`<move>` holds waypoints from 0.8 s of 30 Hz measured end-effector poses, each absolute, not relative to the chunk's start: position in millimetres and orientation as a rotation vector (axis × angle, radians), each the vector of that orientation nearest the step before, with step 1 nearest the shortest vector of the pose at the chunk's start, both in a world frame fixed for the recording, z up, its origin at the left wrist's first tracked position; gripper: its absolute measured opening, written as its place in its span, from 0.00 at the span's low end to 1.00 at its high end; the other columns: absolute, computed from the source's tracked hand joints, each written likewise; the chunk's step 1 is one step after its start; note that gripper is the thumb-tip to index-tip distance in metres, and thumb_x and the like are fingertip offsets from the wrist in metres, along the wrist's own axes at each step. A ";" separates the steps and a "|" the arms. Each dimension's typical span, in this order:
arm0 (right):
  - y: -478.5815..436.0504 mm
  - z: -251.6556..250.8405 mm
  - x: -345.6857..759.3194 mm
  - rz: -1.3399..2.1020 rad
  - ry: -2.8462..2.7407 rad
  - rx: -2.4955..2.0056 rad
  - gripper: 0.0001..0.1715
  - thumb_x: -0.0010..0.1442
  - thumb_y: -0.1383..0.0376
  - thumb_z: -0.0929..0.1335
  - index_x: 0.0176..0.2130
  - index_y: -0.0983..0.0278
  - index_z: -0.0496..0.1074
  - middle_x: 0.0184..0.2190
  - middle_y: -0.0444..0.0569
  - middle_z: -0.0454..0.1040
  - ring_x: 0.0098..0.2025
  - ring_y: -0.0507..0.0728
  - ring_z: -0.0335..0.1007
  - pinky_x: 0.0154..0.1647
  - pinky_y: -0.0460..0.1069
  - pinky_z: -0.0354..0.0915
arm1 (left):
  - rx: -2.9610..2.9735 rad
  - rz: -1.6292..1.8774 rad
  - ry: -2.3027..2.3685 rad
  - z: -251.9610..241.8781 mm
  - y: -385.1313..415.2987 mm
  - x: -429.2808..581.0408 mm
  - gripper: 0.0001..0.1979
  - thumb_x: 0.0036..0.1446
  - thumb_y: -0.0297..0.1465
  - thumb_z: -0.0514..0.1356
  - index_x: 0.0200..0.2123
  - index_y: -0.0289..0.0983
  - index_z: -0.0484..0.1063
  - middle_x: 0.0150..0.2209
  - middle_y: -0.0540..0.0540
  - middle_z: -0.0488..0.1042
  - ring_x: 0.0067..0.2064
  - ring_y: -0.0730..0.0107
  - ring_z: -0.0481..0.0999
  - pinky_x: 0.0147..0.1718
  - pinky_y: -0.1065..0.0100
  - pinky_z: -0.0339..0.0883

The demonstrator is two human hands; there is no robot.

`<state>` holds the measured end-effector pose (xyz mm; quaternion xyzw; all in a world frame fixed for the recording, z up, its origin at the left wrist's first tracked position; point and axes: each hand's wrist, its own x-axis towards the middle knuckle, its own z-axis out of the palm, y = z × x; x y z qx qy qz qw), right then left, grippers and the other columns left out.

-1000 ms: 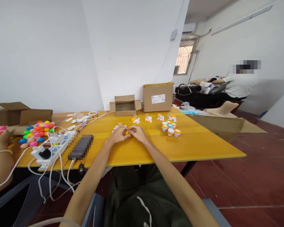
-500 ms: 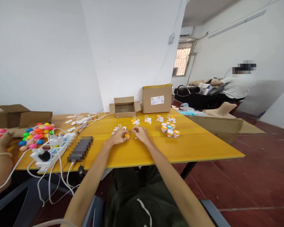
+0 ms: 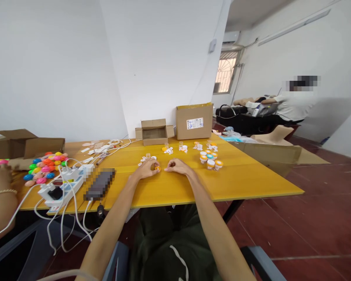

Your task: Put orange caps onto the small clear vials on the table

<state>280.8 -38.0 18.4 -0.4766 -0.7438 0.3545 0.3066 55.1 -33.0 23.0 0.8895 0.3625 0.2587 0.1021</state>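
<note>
Hold the orange cap (image 3: 158, 168) steady in the left hand (image 3: 147, 169), grasped lightly to leave the rim free. Bring the right hand (image 3: 178, 166) in from just beside, curled with tips drawn together; cannot tell whether gripping anything. Round, bright orange, partly covered, midway between the table's (image 3: 245, 181) front and back edges. Toward the back edge, loose white pieces (image 3: 170, 150); toward the right edge, lidded jars (image 3: 211, 162).

small round orange lid (image 3: 158, 169), at the fingertips of the left hand (image 3: 147, 169), partly covered by them, near the right hand (image 3: 178, 166) but apart from it
</note>
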 end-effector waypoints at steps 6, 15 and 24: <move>-36.9 17.0 283.1 0.887 -1.965 -1.192 0.06 0.42 0.65 0.75 0.23 0.62 0.75 0.24 0.42 0.76 0.28 0.52 0.70 0.31 0.46 0.65 | 2.570 0.814 1.100 24.6 -32.9 56.1 0.04 0.56 0.33 0.60 0.33 0.40 0.74 0.35 0.48 0.73 0.41 0.64 0.72 0.47 0.61 0.66; -31.1 7.1 275.2 0.733 -2.002 -1.179 0.02 0.48 0.68 0.73 0.26 0.62 0.75 0.27 0.43 0.77 0.31 0.53 0.71 0.35 0.47 0.66 | 2.557 0.815 1.085 24.1 -32.1 57.1 0.07 0.57 0.29 0.58 0.29 0.40 0.75 0.32 0.48 0.74 0.38 0.64 0.73 0.43 0.62 0.67; -33.0 3.9 269.1 0.490 -2.003 -1.240 0.04 0.52 0.68 0.73 0.28 0.61 0.74 0.31 0.45 0.74 0.36 0.54 0.70 0.41 0.49 0.65 | 2.559 0.806 1.086 23.7 -31.9 60.2 0.07 0.56 0.29 0.58 0.29 0.39 0.75 0.32 0.48 0.73 0.38 0.64 0.73 0.43 0.62 0.67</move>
